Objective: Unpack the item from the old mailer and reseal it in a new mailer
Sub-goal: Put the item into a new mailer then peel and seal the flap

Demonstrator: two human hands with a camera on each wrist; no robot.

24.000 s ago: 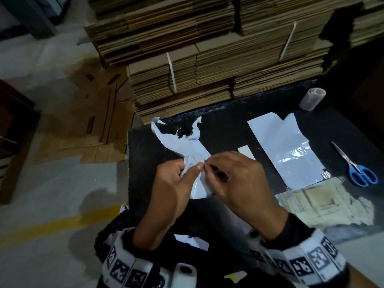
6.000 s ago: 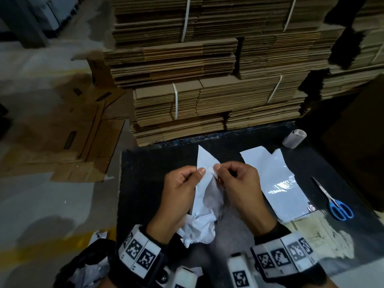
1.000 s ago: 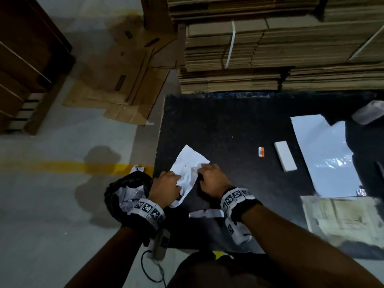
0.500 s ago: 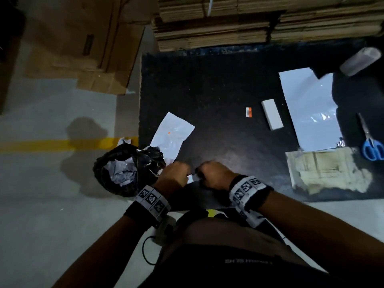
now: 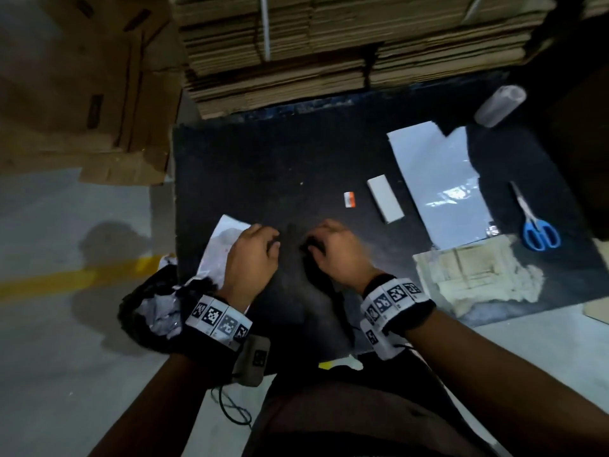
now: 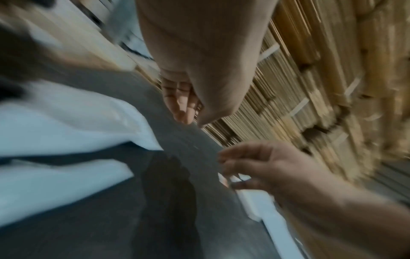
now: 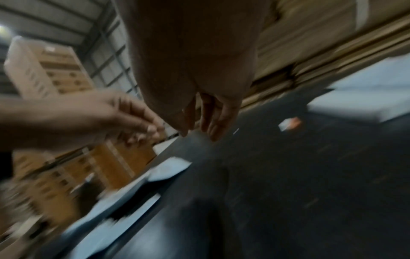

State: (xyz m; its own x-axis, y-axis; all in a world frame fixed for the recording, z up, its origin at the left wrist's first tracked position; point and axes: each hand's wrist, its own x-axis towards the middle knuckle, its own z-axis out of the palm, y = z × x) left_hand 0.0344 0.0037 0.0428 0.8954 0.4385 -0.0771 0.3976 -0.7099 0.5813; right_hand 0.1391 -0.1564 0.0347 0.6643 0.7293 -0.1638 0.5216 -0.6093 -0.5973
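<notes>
Both my hands hang over the near middle of the black table top (image 5: 263, 166), apart, and hold nothing. My left hand (image 5: 272, 242) is over the right edge of a torn white piece of the old mailer (image 5: 219, 245); its fingers (image 6: 182, 108) hang relaxed. My right hand (image 5: 314, 242) has its fingers (image 7: 213, 122) pointing loosely down at bare table. The small white box (image 5: 385, 198) lies farther right, beside the flat new white mailer (image 5: 438, 179). Both wrist views are blurred.
A black rubbish bag (image 5: 148, 311) with crumpled white scraps hangs at the table's left near corner. A small orange-and-white scrap (image 5: 349, 199), blue scissors (image 5: 537, 222), a tape roll (image 5: 499, 105) and a torn cardboard patch (image 5: 474, 275) are on the right. Stacked flat cardboard (image 5: 329, 44) rises behind.
My hands were close together at the table's near edge; they have moved forward and spread apart. The white piece of mailer still lies at the left.
</notes>
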